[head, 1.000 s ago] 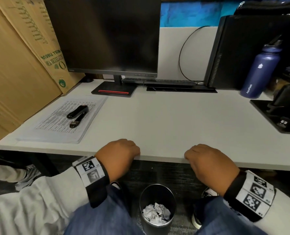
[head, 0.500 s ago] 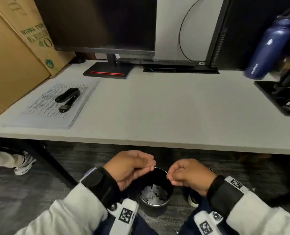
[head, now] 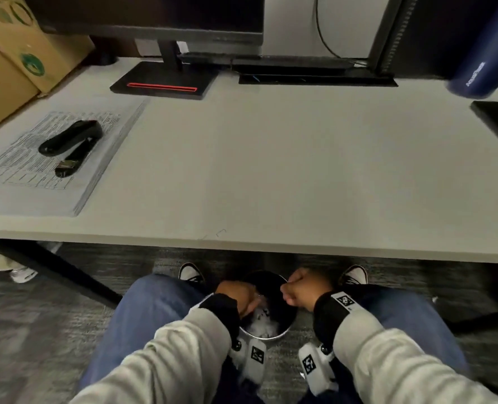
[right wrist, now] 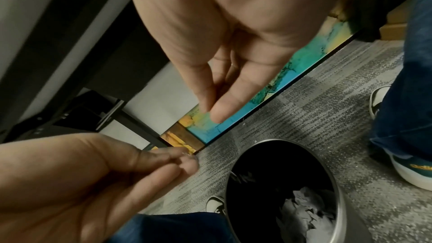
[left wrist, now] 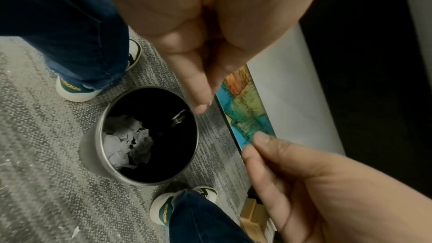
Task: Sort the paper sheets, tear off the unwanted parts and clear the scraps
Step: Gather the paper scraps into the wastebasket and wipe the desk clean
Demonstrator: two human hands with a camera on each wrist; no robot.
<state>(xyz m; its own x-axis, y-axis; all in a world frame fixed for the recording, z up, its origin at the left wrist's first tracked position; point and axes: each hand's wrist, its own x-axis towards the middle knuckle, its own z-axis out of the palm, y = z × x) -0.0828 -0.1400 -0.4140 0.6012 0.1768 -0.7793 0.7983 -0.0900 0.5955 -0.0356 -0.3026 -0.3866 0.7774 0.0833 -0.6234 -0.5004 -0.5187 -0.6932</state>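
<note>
A stack of printed paper sheets lies on the white desk at the left, with a black stapler on top. Under the desk's front edge a round metal bin stands on the carpet between my feet. It holds crumpled white scraps. My left hand hangs over the bin's left rim with its fingertips pinched together. My right hand is at the right rim, thumb against fingers. No scrap shows in either hand.
A monitor base, a blue bottle and cardboard boxes line the desk's back and left. A colourful panel leans along the floor behind the bin. My shoes flank the bin. A slanted desk leg stands at the left.
Both hands left the desk's front edge and dropped down over the bin. My head has tilted down, so my knees and the bin now fill the lower view.
</note>
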